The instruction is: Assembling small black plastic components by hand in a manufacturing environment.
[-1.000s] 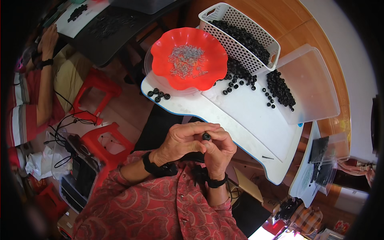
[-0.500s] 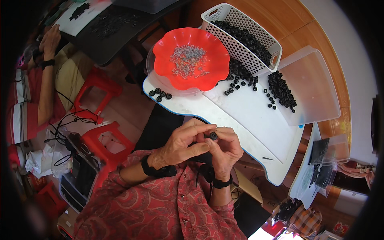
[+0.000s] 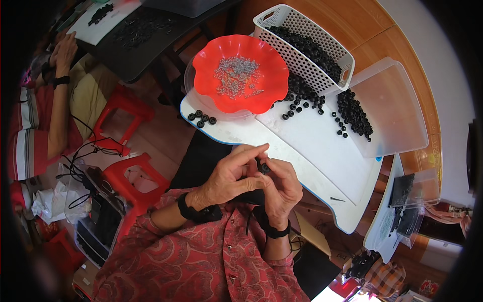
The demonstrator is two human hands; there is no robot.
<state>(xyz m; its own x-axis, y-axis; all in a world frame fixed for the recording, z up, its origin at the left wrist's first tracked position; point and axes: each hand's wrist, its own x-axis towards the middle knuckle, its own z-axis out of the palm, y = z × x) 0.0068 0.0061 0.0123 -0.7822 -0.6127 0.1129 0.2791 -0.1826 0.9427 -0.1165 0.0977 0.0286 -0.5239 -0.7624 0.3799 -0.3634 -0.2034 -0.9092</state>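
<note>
Black piece [image 3: 264, 168], one, between two hands [image 3: 229, 176]

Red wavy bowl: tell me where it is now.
Upper centre of the head view: the red bowl sits over the left part of the white table, immediately left of the white perforated basket.

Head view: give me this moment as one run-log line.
right hand: holding small black part | left hand: close beside it, grip unclear | red dish: small clear-looking pieces | white basket: black pieces

Parts [image 3: 291, 114] lie on the table [image 3: 312, 146] right of the bowl [image 3: 206, 70], before the basket [image 3: 287, 53].
</note>
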